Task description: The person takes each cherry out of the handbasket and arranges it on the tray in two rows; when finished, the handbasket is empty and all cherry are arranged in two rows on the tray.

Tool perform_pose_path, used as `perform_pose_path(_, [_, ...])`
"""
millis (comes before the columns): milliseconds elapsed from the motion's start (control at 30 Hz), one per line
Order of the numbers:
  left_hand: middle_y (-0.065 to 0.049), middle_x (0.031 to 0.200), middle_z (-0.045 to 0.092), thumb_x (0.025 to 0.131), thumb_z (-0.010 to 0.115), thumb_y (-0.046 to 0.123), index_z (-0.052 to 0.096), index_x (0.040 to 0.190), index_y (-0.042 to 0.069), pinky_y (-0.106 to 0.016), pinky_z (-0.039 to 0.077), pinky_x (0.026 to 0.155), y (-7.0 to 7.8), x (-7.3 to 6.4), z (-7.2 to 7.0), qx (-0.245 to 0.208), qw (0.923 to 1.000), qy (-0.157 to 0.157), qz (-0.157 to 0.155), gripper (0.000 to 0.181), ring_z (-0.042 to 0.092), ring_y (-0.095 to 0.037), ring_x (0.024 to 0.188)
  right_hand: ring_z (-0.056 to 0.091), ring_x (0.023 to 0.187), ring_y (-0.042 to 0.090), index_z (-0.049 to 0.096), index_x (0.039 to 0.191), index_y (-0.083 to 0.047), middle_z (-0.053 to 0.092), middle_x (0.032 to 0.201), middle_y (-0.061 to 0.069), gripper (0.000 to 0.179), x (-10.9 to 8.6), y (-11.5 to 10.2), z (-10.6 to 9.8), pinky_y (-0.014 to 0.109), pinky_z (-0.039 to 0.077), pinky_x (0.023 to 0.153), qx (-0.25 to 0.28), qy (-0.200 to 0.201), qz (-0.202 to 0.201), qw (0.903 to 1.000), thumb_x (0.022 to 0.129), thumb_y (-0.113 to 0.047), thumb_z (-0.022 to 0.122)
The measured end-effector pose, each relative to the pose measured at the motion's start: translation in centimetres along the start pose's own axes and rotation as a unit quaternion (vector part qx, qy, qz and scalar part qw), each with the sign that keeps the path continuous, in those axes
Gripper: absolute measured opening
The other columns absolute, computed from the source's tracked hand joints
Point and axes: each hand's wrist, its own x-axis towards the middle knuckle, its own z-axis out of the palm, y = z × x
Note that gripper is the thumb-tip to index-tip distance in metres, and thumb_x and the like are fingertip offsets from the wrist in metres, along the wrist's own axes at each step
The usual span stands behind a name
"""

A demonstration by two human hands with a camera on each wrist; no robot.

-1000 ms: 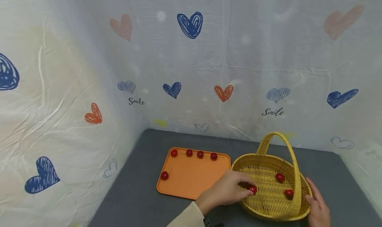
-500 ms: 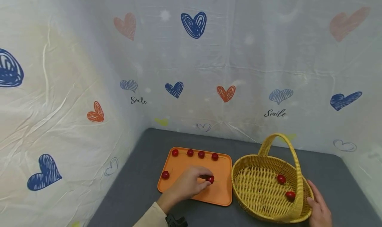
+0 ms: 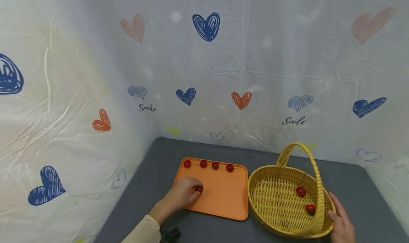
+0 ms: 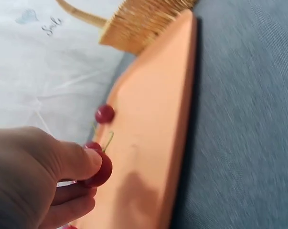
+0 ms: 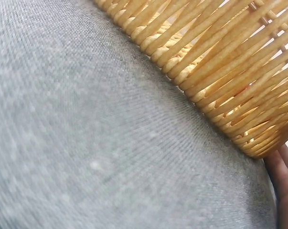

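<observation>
My left hand [image 3: 180, 195] is over the left part of the orange tray [image 3: 220, 200], pinching a red cherry [image 4: 101, 172] between thumb and fingers. A thin green stem sticks up from that cherry in the left wrist view. Along the tray's far edge lie several more cherries [image 3: 215, 165]. The near left corner of the tray is behind the hand. At the right, my right hand [image 3: 342, 223] holds the side of a yellow wicker basket [image 3: 271, 200], thumb over the rim and fingers along the outside. Two cherries [image 3: 300, 191] lie inside the basket.
The tray and basket stand side by side on a dark grey tabletop [image 3: 140, 207]. The basket's tall arched handle [image 3: 314, 168] rises over its right part. White cloth [image 3: 262, 58] printed with hearts hangs behind and at the left.
My left hand has moved left with a cherry, from over the basket across the tray to its left part. The right hand stays on the basket.
</observation>
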Motion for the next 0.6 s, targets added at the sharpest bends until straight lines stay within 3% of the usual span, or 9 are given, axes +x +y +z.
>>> perform_pose_path(200, [-0.002,0.102,0.081,0.095,0.084,0.004,0.083,0.107,0.008,-0.032,0.065,0.083,-1.1,-0.2,0.7,0.031,0.9995,-0.004,0.000,0.014,0.074,-0.013,0.092,0.024,0.166,0.036,0.013,0.174,-0.047,0.011,0.183,0.007,0.058,-0.1,0.0,0.0,0.002,0.039,0.077,-0.003,-0.009,-0.009,0.9999,0.118,-0.034,0.025])
perform_pose_path(233, [-0.002,0.103,0.081,0.095,0.084,0.004,0.083,0.108,0.008,-0.033,0.065,0.084,-1.3,-0.2,0.9,0.036,0.9993,-0.004,-0.001,0.014,0.075,-0.013,0.094,0.024,0.166,0.038,0.013,0.174,-0.046,0.011,0.183,0.007,0.058,-0.1,-0.1,0.0,0.004,0.042,0.087,-0.001,-0.009,-0.009,0.9999,0.118,-0.033,0.024])
perform_pose_path(400, [-0.004,0.110,0.083,0.096,0.084,0.007,0.083,0.114,0.008,-0.038,0.067,0.090,-1.5,-0.1,1.4,0.038,0.9992,0.000,-0.011,0.017,0.078,-0.017,0.101,0.023,0.167,0.038,0.014,0.174,-0.047,0.011,0.184,0.005,0.058,-0.2,-0.2,0.1,0.004,0.041,0.094,0.000,-0.004,-0.001,1.0000,0.118,-0.033,0.024])
perform_pose_path(433, [-0.004,0.111,0.083,0.096,0.084,0.007,0.083,0.114,0.008,-0.039,0.067,0.091,-1.5,-0.1,1.5,0.036,0.9993,0.000,-0.013,0.018,0.079,-0.018,0.102,0.023,0.167,0.038,0.014,0.174,-0.046,0.011,0.184,0.004,0.058,-0.2,-0.2,0.1,0.004,0.041,0.093,-0.001,-0.003,-0.003,1.0000,0.118,-0.033,0.024])
perform_pose_path(467, [-0.004,0.112,0.083,0.096,0.084,0.008,0.083,0.115,0.008,-0.040,0.067,0.091,-1.5,-0.2,1.5,0.035,0.9993,0.000,-0.015,0.019,0.079,-0.019,0.103,0.023,0.167,0.036,0.014,0.174,-0.047,0.011,0.184,0.004,0.058,-0.2,-0.1,0.1,0.001,0.039,0.084,-0.001,-0.003,-0.003,1.0000,0.118,-0.034,0.024])
perform_pose_path(600, [-0.005,0.113,0.083,0.096,0.084,0.007,0.083,0.117,0.007,-0.040,0.067,0.092,-1.5,-0.3,1.7,0.038,0.9991,-0.001,-0.018,0.021,0.079,-0.019,0.104,0.023,0.167,0.035,0.015,0.174,-0.046,0.012,0.183,0.006,0.058,0.0,0.1,0.1,0.001,0.038,0.079,-0.002,-0.005,-0.015,0.9999,0.119,-0.034,0.025])
